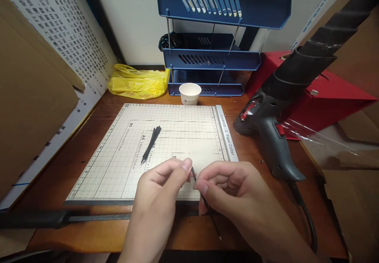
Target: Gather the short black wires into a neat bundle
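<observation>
A thin black wire (215, 227) runs between my two hands over the front edge of the paper cutter (103, 168). The thumb and fingers of my left hand (164, 190) pinch its upper end. My right hand (233, 192) pinches it a little lower, and the rest slants down past the fingers to a pale tip. Both hands are closed, and the fingertips hide parts of the wire. A small bundle of similar black wires (151, 144) lies on the cutter's gridded board, beyond my left hand.
A white paper cup (190, 94) stands behind the cutter, before a blue tiered tray rack (210, 60). A yellow plastic bag (139, 82) lies left of it. At right, a grey heat gun (272, 137) points upward near a red box (328, 105). The cutter's handle (35, 219) reaches left.
</observation>
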{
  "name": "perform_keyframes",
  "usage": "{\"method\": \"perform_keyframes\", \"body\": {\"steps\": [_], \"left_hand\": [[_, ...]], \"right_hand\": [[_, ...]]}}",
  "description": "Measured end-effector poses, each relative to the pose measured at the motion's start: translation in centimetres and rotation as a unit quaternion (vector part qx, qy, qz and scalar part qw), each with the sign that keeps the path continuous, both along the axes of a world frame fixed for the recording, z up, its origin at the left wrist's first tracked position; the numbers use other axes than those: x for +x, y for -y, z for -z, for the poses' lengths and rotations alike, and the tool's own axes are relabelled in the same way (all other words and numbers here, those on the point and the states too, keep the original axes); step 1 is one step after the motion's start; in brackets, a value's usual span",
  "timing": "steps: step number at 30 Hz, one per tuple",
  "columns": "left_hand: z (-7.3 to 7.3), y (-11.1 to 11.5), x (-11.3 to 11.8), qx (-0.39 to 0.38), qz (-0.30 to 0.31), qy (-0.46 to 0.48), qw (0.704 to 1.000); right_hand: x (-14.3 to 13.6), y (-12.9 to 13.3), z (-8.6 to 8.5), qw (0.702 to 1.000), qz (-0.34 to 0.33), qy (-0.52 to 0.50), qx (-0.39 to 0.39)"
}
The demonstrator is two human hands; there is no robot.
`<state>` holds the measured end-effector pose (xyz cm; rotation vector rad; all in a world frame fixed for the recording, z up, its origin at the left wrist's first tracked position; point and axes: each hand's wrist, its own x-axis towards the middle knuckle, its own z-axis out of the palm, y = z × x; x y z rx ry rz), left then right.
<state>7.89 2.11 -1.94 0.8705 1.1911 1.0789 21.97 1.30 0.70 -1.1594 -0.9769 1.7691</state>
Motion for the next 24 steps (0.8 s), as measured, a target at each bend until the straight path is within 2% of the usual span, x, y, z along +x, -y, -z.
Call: {"method": "perform_keyframes", "body": {"steps": [4,12,16,24], "left_hand": [[-0.06,-0.04,0.02,0.0,0.008,0.007,1.0],[-0.13,0.48,0.2,0.086,0.008,0.021,0.996],[0.01,0.45,0.08,0.086,0.029,0.038,0.995],[-0.16,0.57,0.03,0.078,0.029,0.021,0.996]], "right_hand": [[0.01,0.05,-0.08,1.0,-0.008,0.008,0.005],[0.33,0.25,0.33,0.994,0.021,0.093,0.054],[0.41,0.43,0.51,0.993,0.023,0.1,0.059],[0.37,0.54,0.52,0.994,0.025,0.099,0.043]]}}
